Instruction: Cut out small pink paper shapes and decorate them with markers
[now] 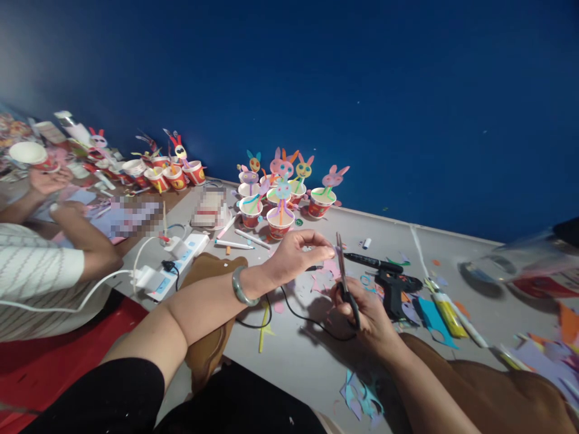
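My right hand (364, 310) grips black-handled scissors (342, 274) with the blades pointing up. My left hand (301, 256), with a jade-like bangle (244, 286) at its wrist, pinches a tiny pale piece right beside the blades; its kind is too small to make out. Below the scissors, pink paper scraps (323, 278) lie on the grey table (289, 349). A black glue gun (393, 292) rests just right of my right hand. Behind my left hand stand several paper cups with paper rabbit figures, such as one red cup (280, 224).
A power strip (181, 265) with plugs and cords lies at left, near white pens (234, 244). Another person's arm (90, 247) is at far left, beside more cups (174, 178). A clear bottle (506, 262) stands at right. Blue paper cuttings (362, 395) lie in front.
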Demonstrator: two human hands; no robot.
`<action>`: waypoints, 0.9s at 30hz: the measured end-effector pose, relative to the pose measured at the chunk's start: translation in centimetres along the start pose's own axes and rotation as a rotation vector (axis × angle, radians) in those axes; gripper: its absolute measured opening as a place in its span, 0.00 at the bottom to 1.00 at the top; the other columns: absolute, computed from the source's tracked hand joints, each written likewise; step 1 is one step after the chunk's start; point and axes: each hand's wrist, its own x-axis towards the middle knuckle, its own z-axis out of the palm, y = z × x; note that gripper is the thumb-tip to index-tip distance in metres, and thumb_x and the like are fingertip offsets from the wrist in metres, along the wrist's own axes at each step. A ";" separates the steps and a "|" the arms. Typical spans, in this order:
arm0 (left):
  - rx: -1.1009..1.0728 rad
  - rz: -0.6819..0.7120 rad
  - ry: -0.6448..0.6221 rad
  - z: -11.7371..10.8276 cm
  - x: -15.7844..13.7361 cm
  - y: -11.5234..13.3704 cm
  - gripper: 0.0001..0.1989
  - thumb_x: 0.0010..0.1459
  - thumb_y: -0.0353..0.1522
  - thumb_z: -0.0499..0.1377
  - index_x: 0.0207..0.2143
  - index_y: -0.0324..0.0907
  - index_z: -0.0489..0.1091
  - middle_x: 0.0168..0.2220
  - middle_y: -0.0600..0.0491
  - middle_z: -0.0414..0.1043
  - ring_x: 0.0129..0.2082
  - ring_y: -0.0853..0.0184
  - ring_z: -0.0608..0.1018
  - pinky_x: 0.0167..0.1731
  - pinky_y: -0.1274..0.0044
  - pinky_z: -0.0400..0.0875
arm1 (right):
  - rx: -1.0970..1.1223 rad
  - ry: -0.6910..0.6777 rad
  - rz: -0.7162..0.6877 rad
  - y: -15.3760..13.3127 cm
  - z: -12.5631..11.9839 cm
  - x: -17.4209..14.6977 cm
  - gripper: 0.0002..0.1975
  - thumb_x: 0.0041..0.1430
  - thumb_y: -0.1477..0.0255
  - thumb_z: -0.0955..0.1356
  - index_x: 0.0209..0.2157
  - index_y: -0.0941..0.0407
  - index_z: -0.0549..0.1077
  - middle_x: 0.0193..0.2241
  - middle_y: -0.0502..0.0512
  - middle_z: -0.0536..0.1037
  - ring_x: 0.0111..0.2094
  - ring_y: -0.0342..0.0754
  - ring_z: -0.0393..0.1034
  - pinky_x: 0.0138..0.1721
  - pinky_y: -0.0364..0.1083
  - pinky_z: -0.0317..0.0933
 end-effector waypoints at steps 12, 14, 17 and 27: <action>0.036 0.042 -0.008 0.0 0.0 0.1 0.15 0.56 0.43 0.61 0.26 0.39 0.72 0.27 0.54 0.70 0.29 0.73 0.69 0.32 0.77 0.64 | 0.003 0.016 0.006 0.3 0.1 -0.1 0.33 0.54 0.37 0.59 0.21 0.54 0.66 0.22 0.54 0.71 0.28 0.50 0.65 0.31 0.48 0.60; 0.023 0.004 -0.034 0.0 -0.1 0.0 0.13 0.52 0.41 0.64 0.28 0.39 0.73 0.28 0.54 0.72 0.28 0.73 0.70 0.32 0.77 0.65 | 0.009 0.010 0.008 0.2 0.1 -0.1 0.32 0.55 0.38 0.59 0.21 0.54 0.66 0.23 0.54 0.71 0.28 0.50 0.65 0.31 0.48 0.60; 0.016 -0.014 -0.015 0.0 -0.1 -0.2 0.11 0.49 0.38 0.67 0.28 0.39 0.74 0.28 0.54 0.73 0.29 0.73 0.71 0.32 0.77 0.66 | 0.013 0.000 0.011 0.1 0.0 0.0 0.32 0.55 0.38 0.60 0.22 0.54 0.67 0.23 0.55 0.71 0.28 0.50 0.66 0.31 0.48 0.60; -0.006 0.014 0.005 -0.1 0.1 -0.2 0.09 0.49 0.35 0.66 0.26 0.39 0.73 0.27 0.55 0.73 0.29 0.74 0.72 0.34 0.78 0.67 | -0.007 0.006 0.008 0.0 0.2 0.0 0.33 0.55 0.37 0.59 0.21 0.54 0.66 0.22 0.54 0.70 0.27 0.49 0.64 0.30 0.48 0.60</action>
